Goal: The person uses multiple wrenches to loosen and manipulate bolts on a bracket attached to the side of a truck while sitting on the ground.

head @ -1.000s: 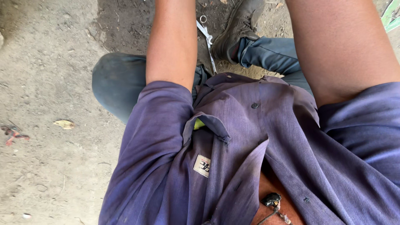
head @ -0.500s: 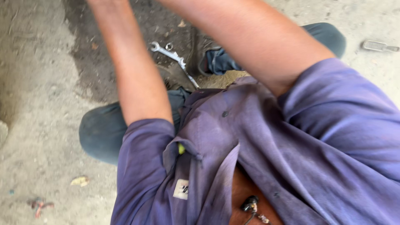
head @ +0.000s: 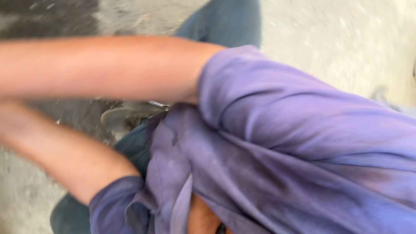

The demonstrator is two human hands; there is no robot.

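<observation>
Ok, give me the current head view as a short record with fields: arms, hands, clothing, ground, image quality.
arms: two bare forearms reach left across the frame, right forearm above, left forearm below
hands: both out of frame past the left edge
clothing: purple short-sleeved shirt, dark blue-grey trousers
ground: pale dusty floor with a dark patch at upper left
between arms: a worn shoe, blurred
image quality: heavy motion blur

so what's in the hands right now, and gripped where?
Cannot tell. Both forearms, the upper one and the lower one, run off the left edge of the blurred head view, so neither hand nor any held thing shows.
</observation>
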